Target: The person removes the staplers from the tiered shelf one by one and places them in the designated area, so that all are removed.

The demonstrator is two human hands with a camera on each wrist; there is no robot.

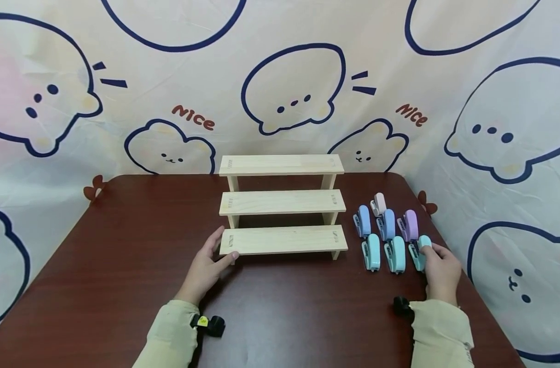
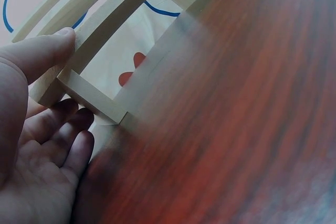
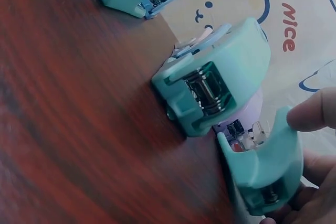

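Note:
A three-tier wooden shelf (image 1: 283,240) stands on the table. My left hand (image 1: 205,268) grips the left end of its lowest tier. In the left wrist view the thumb (image 2: 50,51) lies against the board, with the other fingers curled beside the shelf's leg. My right hand (image 1: 443,271) pinches a teal mini stapler (image 3: 268,166) at the right end of the front row, thumb on one side and fingers on the other. Beside it sit another two teal staplers (image 1: 395,254). Behind are two blue staplers (image 1: 362,221), a purple stapler (image 1: 409,225) and a whitish stapler (image 1: 378,203).
The dark brown table (image 1: 280,312) carries the shelf at its far middle and the staplers to the shelf's right. A printed cloth (image 1: 280,30) with cartoon outlines hangs behind and around the sides of the table.

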